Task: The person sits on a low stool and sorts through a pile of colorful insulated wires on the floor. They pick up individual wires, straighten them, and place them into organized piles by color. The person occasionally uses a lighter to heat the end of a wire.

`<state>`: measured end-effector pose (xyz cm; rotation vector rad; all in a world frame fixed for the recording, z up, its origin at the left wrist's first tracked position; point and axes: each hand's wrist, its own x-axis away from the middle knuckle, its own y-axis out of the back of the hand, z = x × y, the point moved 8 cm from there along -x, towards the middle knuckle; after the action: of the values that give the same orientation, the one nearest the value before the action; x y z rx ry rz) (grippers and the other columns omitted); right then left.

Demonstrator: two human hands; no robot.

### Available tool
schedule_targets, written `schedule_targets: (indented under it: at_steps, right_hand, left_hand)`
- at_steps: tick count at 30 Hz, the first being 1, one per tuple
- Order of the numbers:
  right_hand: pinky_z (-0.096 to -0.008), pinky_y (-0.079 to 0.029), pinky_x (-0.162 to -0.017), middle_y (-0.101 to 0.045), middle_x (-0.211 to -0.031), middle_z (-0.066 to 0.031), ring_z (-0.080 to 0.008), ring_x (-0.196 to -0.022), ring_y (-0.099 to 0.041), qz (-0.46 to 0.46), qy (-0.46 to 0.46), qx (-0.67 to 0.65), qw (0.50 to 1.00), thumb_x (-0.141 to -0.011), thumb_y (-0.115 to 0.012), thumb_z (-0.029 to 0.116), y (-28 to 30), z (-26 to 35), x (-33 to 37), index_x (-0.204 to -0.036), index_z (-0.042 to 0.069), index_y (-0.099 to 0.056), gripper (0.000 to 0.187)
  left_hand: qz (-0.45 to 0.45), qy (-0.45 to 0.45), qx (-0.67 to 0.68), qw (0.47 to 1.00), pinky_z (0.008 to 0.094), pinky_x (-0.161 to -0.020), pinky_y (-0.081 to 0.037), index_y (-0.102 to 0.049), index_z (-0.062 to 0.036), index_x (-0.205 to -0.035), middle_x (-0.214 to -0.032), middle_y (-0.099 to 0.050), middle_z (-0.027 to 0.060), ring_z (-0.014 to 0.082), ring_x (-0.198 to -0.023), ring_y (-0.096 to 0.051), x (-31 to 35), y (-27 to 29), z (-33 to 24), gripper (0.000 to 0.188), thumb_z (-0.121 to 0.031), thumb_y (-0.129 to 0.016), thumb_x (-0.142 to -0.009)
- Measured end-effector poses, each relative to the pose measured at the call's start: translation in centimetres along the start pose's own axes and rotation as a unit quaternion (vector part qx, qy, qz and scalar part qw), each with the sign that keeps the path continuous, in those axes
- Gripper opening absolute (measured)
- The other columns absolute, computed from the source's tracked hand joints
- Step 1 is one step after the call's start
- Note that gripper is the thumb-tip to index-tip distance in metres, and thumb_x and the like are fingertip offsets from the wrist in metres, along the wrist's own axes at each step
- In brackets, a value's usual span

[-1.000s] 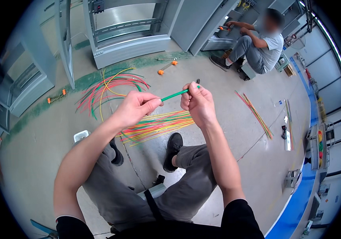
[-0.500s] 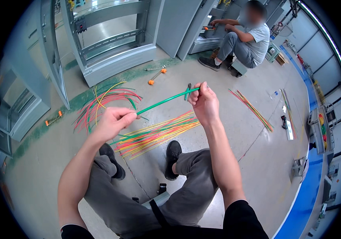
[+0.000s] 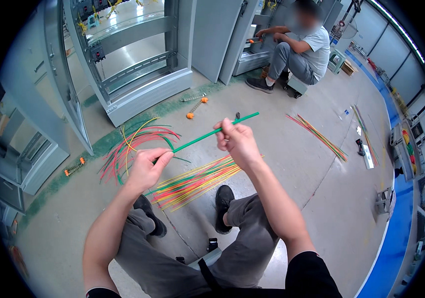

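Observation:
A green wire [image 3: 195, 141], thick and straight, stretches between my two hands above the floor. My left hand [image 3: 152, 168] pinches it near its left end between thumb and fingers. Further along, my right hand [image 3: 236, 140] grips it with the fingertips, and the free end sticks out past that hand to the right. Under my hands lies a loose bundle of straight red, yellow and green wires [image 3: 197, 183]. Beyond my left hand sits a curved heap of red, green and yellow wires [image 3: 145, 137]. A small dark tool [image 3: 238, 116] behind my right hand is mostly hidden.
Open grey cabinets [image 3: 148, 102] line the far left. A person [image 3: 297, 54] sits low at another cabinet. Orange-ended spring-like pieces [image 3: 197, 108] lie on the floor. Another wire bundle [image 3: 318, 137] is at right, with a black-handled tool [image 3: 360, 147] beyond it.
My right hand has slid back along the green wire toward my left hand, from its far end, which now sticks out free. My left hand keeps its pinch.

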<state>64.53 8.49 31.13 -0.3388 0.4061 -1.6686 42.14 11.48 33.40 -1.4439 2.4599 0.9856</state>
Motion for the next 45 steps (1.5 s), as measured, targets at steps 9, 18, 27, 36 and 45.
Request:
schedule_targets:
  at_steps: [9,18,27,36,45]
  right_hand:
    - [-0.0239,-0.041,-0.053,-0.055,-0.069,-0.0017,-0.0102,-0.058,-0.050,0.025,-0.037,0.030,0.999,-0.097,-0.053,0.027,-2.2,-2.7,0.3,-0.093,0.000,-0.061,0.029]
    - [-0.0223,-0.040,-0.051,-0.058,-0.068,-0.0041,-0.0088,-0.058,-0.051,-0.072,0.195,0.153,0.966,-0.096,-0.056,0.021,1.8,3.6,1.1,-0.088,-0.002,-0.062,0.026]
    - [-0.0240,-0.042,-0.054,-0.056,-0.070,-0.0029,-0.0096,-0.058,-0.051,-0.019,-0.022,-0.061,0.998,-0.096,-0.055,0.031,2.5,-0.9,-1.0,-0.090,0.002,-0.059,0.030]
    - [-0.0244,-0.038,-0.055,-0.054,-0.070,-0.0030,-0.0110,-0.058,-0.046,0.052,-0.044,-0.037,0.997,-0.098,-0.049,0.034,-2.9,-1.9,-0.6,-0.089,0.001,-0.057,0.035]
    - [-0.0240,-0.040,-0.057,-0.055,-0.071,-0.0031,-0.0115,-0.060,-0.049,0.042,0.028,-0.066,0.997,-0.097,-0.054,0.028,1.2,1.2,-1.2,-0.091,-0.001,-0.058,0.030]
  left_hand:
    - [-0.003,0.017,0.021,1.000,0.0262,-0.052,-0.038,-0.067,0.0029,-0.090,-0.060,-0.052,0.0052,0.0080,-0.056,-0.047,0.0,-1.3,-0.1,0.015,-0.012,-0.063,-0.088]
    - [0.039,0.055,-0.062,0.996,0.0257,-0.053,-0.039,-0.066,0.0046,-0.090,-0.062,-0.054,0.0032,0.0068,-0.058,-0.047,0.7,0.8,0.6,0.018,-0.013,-0.061,-0.088]
    - [0.031,0.010,-0.038,0.999,0.0297,-0.057,-0.043,-0.066,0.0044,-0.090,-0.065,-0.059,0.0100,0.0147,-0.058,-0.055,0.6,1.5,2.2,0.018,-0.013,-0.062,-0.088]
    - [-0.033,-0.021,-0.017,0.999,0.0292,-0.056,-0.043,-0.066,0.0036,-0.089,-0.066,-0.060,0.0097,0.0159,-0.059,-0.056,0.3,1.2,-0.7,0.017,-0.013,-0.063,-0.088]
    - [0.061,0.107,0.037,0.992,0.0284,-0.055,-0.041,-0.066,0.0047,-0.090,-0.064,-0.058,0.0081,0.0132,-0.057,-0.053,0.8,1.9,1.7,0.016,-0.011,-0.062,-0.088]
